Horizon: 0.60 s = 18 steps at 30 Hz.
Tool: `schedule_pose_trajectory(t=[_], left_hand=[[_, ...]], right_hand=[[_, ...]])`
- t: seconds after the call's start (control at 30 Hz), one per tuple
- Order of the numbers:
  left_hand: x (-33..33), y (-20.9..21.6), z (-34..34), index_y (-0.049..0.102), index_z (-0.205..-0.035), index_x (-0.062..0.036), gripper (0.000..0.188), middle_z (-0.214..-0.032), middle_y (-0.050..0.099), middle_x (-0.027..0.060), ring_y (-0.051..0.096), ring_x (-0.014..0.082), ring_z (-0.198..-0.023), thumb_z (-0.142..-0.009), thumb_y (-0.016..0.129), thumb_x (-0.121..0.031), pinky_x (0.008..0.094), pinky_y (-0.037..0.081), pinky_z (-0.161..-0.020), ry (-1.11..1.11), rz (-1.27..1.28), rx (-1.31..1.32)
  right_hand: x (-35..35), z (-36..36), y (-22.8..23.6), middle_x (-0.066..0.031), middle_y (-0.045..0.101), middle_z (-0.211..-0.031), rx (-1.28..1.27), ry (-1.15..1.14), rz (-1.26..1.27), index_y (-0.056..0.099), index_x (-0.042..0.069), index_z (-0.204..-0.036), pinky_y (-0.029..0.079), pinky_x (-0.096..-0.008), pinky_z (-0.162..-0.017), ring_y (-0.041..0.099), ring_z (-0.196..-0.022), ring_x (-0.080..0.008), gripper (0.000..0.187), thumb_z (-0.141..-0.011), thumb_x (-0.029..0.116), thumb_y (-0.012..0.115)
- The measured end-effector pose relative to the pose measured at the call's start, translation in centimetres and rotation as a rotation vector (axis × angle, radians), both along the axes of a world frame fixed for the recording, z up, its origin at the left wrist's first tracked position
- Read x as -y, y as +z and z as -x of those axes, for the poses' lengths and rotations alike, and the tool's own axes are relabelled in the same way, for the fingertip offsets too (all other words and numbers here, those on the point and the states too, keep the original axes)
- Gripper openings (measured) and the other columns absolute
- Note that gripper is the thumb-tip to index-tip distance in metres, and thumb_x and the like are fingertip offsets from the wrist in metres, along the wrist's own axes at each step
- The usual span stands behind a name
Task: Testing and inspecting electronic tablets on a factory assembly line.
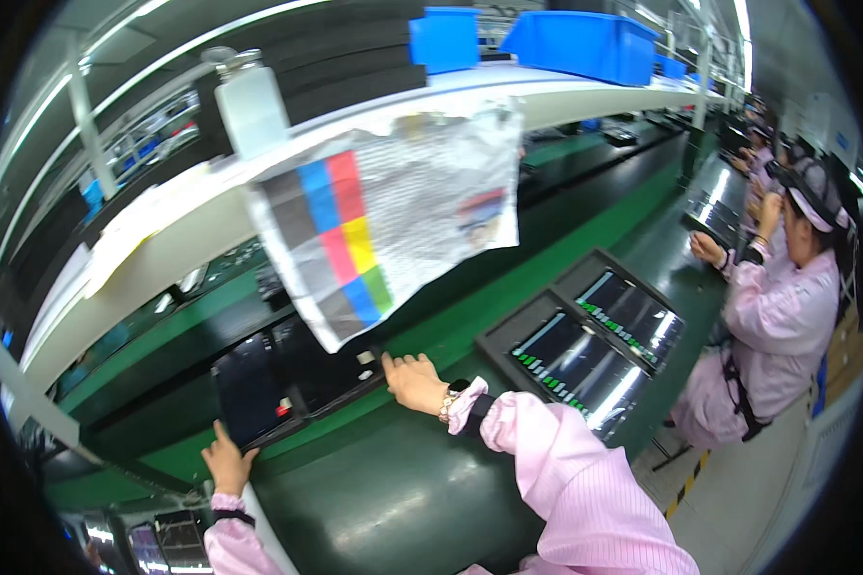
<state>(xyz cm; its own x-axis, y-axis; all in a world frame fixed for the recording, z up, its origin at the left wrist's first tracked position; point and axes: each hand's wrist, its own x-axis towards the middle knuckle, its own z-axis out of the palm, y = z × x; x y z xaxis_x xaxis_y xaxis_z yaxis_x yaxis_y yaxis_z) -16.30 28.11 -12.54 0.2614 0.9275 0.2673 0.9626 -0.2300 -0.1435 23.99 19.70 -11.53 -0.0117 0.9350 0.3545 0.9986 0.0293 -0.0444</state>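
A black tray [309,418] lies on the far side of the green bench, with two dark flat screen panels side by side in it. The left panel [247,388] carries a small red and white tag; near the right panel [328,364] is a small pale tag. My left hand [227,465] is at the tray's lower left corner, fingers apart and fingertips against its edge. At the tray's right end is my right hand [415,383], forefinger stretched toward the edge and the other fingers slightly bent. Neither hand shows a grip around the tray.
To the right, another black tray [494,347] holds two shiny panels with green tabs. A printed sheet with coloured squares [422,206] hangs from the white shelf [182,216]. On the shelf stand a pump bottle [251,107] and blue bins [580,46]. Co-workers [786,287] sit along the right.
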Motion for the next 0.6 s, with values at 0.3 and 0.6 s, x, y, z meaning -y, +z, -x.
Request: schedule_pose_trajectory(t=[0.3,0.6], left_hand=[[13.1,3.1,2.5,0.026,-0.144,-0.0128,0.083,-0.143,0.031,0.0194,0.034,0.0386,-0.129,-0.075,0.071,-0.023,0.0501,0.032,-0.102,0.043,0.198,0.212],[29.2,-0.9,1.7,0.046,-0.134,-0.0143,0.067,-0.148,0.021,0.0237,0.037,0.0443,-0.126,-0.072,0.060,0.006,0.0436,0.036,-0.102,-0.048,0.364,0.327]], right_hand=[[17.3,-34.5,5.0,-0.0136,0.066,-0.092,0.039,-0.662,-0.225,0.065,0.008,-0.091,0.050,-0.0449,-0.072,0.064,-0.086,-0.0315,0.034,-0.081,0.041,0.062],[26.5,-55.0,-7.3,-0.0202,0.061,-0.117,-0.656,-0.687,0.100,0.057,-0.001,-0.119,0.041,-0.0362,-0.097,0.056,-0.112,-0.0316,0.040,-0.088,0.024,0.056]])
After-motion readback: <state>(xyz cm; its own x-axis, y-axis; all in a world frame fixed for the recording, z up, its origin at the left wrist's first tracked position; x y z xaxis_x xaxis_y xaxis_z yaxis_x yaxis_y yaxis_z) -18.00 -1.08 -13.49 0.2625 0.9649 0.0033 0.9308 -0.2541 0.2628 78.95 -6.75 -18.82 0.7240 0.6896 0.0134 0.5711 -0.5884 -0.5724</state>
